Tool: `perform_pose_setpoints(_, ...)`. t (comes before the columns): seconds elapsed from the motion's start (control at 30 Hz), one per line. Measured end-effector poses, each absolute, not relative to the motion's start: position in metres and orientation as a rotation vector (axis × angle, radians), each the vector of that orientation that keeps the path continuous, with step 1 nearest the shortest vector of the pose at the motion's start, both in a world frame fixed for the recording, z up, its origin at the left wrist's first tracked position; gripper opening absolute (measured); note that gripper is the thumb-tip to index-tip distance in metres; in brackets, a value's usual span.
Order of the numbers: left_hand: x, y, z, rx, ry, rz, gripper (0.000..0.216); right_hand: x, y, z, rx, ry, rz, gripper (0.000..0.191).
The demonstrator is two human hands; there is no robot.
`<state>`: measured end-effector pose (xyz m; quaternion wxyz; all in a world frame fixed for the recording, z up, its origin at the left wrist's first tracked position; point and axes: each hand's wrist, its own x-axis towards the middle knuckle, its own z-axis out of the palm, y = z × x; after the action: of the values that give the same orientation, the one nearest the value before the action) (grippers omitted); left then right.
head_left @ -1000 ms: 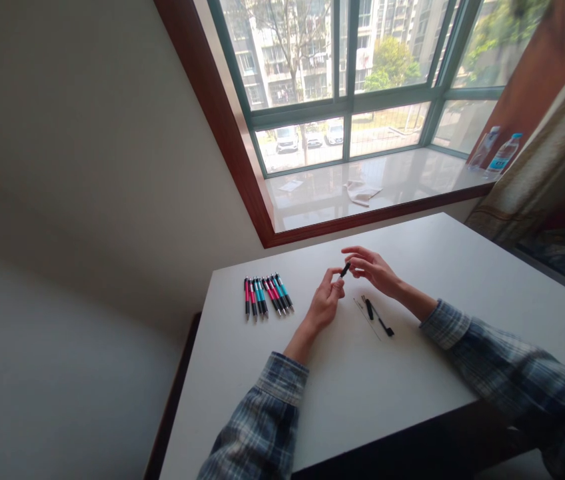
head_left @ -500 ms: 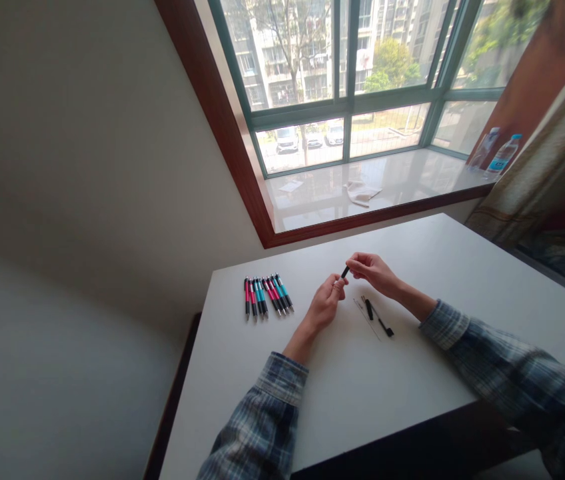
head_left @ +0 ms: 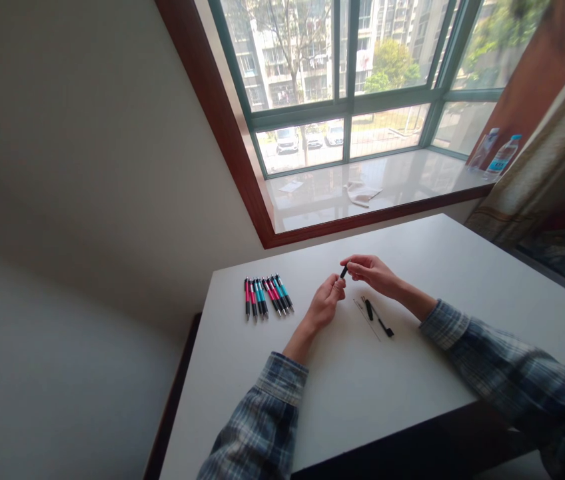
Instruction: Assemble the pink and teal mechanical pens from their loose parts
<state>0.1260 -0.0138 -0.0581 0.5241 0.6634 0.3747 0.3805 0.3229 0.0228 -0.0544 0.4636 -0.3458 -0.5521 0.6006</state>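
Above the white table (head_left: 387, 393), my left hand (head_left: 326, 301) is closed around a short black pen part (head_left: 344, 271). My right hand (head_left: 371, 273) pinches the upper end of that same part between thumb and fingers. Most of it is hidden by the fingers. Just below my right hand lie loose pen pieces: a short black tube (head_left: 369, 309), a black stick-like piece (head_left: 385, 326) with a wider end, and a thin pale rod (head_left: 372, 325). Tiny bits beside them are too small to name.
Left of my hands lies a row of several pink and blue pens (head_left: 267, 296) with black grips. Beyond the table is a window sill (head_left: 312, 207) with a crumpled cloth (head_left: 361, 193), a paper (head_left: 291, 187) and plastic bottles (head_left: 502, 157). A curtain (head_left: 537, 143) hangs at right.
My right hand has shifted slightly left, its index finger now stretched further over the top of the black part. My left hand has moved very little. The loose pieces and pens lie unchanged.
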Motion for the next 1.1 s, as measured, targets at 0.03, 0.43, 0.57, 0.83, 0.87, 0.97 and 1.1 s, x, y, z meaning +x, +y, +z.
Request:
perform_pose_setpoints(0.03,0.126,-0.0141,-0.0579,1.59,0.895,0.91,0.042,0.3227,0.0233,-0.055,-0.86,-1.369,1.455,0.033)
perform_pose_setpoints(0.43,0.1256,-0.0135,-0.0585,1.594,0.934,0.899,0.04,0.3212,0.0204,-0.0515,-0.831,-1.408,1.475,0.038)
perform_pose_setpoints(0.57,0.1258,-0.0145,-0.0584,1.613,0.946,0.879,0.04,0.3202,0.02,-0.0497,-0.865,-1.465,1.398,0.035)
perform_pose_setpoints(0.83,0.1254,-0.0152,-0.0538,1.588,0.957,0.894,0.041,0.3194,0.019,-0.0529,-0.806,-1.382,1.518,0.041)
perform_pose_setpoints(0.87,0.1255,-0.0152,-0.0536,1.585,0.959,0.894,0.041,0.3195,0.0192,-0.053,-0.802,-1.388,1.525,0.041)
perform_pose_setpoints(0.97,0.1265,-0.016,-0.0532,1.572,0.978,0.886,0.041,0.3195,0.0196,-0.052,-0.826,-1.431,1.478,0.036)
perform_pose_setpoints(1.1,0.1277,-0.0174,-0.0523,1.566,0.996,0.877,0.043,0.3196,0.0193,-0.0506,-0.869,-1.473,1.403,0.039)
